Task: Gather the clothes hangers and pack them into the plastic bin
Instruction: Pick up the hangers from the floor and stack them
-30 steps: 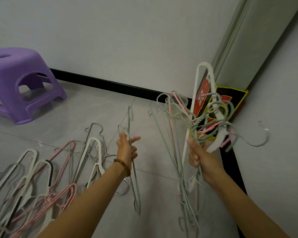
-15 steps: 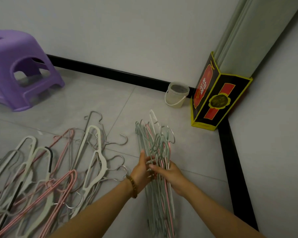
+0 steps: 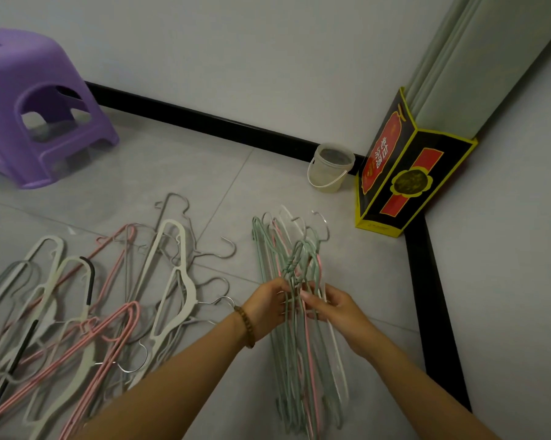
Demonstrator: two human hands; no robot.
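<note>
A bundle of thin hangers [image 3: 294, 360], mostly pale green with some pink and one white, lies lengthwise on the floor [image 3: 178, 173], with its hooks together at the far end. The left hand [image 3: 267, 304] and the right hand [image 3: 334, 308] grip it near the necks. To its left, a loose pile of hangers [image 3: 91, 281] lies spread flat: pink, white and grey, some with metal hooks.

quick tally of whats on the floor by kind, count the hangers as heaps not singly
purple plastic stool: 1
small clear plastic bucket: 1
black, red and yellow cardboard box: 1
hanger heaps: 2 (loose spread of pink, white and grey clothes hangers; gathered bundle of green, pink and white hangers)
total: 5
</note>
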